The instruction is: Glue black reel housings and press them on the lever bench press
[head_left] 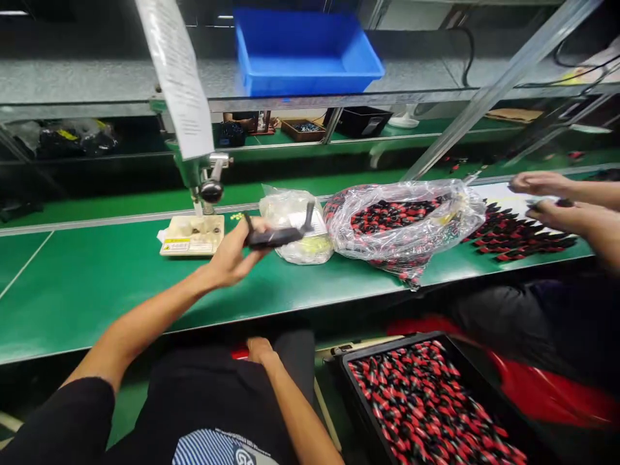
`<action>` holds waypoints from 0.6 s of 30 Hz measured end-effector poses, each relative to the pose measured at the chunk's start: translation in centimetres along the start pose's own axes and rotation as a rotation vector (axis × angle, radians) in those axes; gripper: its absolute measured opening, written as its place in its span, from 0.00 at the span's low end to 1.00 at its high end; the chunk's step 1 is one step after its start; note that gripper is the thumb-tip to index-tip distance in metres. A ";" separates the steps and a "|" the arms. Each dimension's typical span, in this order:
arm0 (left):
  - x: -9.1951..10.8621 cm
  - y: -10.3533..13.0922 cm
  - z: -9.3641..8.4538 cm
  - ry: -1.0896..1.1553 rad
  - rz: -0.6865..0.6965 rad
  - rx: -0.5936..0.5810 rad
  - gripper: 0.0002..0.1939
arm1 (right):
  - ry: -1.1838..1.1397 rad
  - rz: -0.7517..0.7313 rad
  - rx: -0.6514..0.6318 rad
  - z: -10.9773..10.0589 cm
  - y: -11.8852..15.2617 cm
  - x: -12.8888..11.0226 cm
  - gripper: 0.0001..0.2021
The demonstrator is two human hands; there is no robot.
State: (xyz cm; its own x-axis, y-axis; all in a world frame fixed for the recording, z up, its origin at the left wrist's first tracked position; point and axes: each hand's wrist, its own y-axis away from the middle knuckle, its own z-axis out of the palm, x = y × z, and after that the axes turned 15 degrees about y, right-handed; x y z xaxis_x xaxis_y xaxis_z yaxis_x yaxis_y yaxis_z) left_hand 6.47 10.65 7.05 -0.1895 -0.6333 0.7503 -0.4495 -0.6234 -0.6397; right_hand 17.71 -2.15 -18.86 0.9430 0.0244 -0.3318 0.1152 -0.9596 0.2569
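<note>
My left hand (pixel 237 255) is raised over the green bench and gripping a black bracket-like piece (pixel 276 237) with upturned ends, blurred by motion. Left of it stands a green hand press (pixel 186 171) with a cream base (pixel 194 236) carrying a yellow label. Just behind the black piece lies a clear plastic bag (pixel 303 248) with pale contents and a paper label. My right hand (pixel 261 349) is low at my lap, beside a small red patch (pixel 239 354); its fingers are mostly hidden.
A big clear bag (pixel 382 242) of red-and-black parts lies on the bench (pixel 116 297). Another person's hands (pixel 557 200) work beside rows of such parts (pixel 523 236). A black crate (pixel 346 368) of them stands below right. A blue bin (pixel 310 84) sits on the shelf; a paper sheet (pixel 181 84) hangs down.
</note>
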 end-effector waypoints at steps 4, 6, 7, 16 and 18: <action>4.1 14.0 -5.7 0.209 -0.522 0.437 0.21 | -0.064 -0.017 -0.011 -0.6 5.0 -0.5 0.07; 3.8 18.2 -8.6 0.394 -0.733 0.769 0.20 | -0.245 -0.065 0.202 -3.3 6.3 -0.8 0.13; 3.4 19.4 -9.7 0.496 -0.795 0.918 0.16 | -0.362 -0.079 0.372 -5.1 6.2 -1.1 0.15; 4.6 24.4 -13.1 0.717 -1.081 0.744 0.12 | -0.278 0.424 0.794 -17.1 -14.3 -1.8 0.29; 4.7 25.6 -15.2 0.409 -1.057 0.636 0.17 | -0.248 0.516 0.782 -17.1 -16.8 -1.2 0.29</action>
State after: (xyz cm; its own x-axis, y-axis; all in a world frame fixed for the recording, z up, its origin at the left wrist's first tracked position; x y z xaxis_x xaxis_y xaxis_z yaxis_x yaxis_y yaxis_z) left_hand -19.24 -1.30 -3.21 -0.3013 0.4098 0.8610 -0.0747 -0.9103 0.4071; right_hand 20.00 18.72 -7.27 0.7163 -0.4256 -0.5529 -0.6190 -0.7534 -0.2219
